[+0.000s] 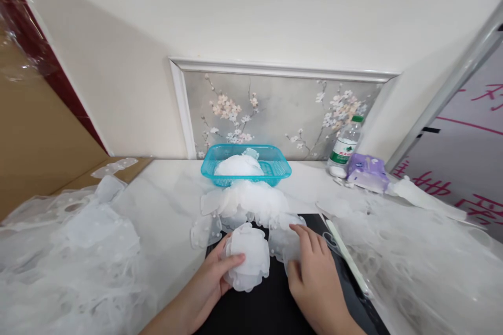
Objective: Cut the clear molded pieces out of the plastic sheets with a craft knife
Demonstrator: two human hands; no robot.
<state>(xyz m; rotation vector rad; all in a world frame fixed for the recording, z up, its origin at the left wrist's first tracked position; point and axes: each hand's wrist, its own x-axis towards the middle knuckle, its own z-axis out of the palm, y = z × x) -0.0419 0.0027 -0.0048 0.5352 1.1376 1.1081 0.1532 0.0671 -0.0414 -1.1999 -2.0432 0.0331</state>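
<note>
The person's left hand point(206, 282) cups a bunched white translucent scalloped plastic sheet point(248, 256) over a flat black mat point(255, 311) in a pressed-together grip, while the right hand point(314, 285), its grip loosely spread, rests on a similar sheet point(283, 243) just beside it.

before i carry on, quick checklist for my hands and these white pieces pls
Left hand on white scalloped stack: ok, fingers wrapped around it.
Right hand on flat white piece: ok, fingers resting on it.
Black mat under both hands: ok, bare in front.
Teal basket: ok, upright on the counter, white pile inside.
Loose white pieces between basket and hands: not ok, heaped and overlapping.
Number of pieces in the stack: cannot tell, the layers blur together.
</note>
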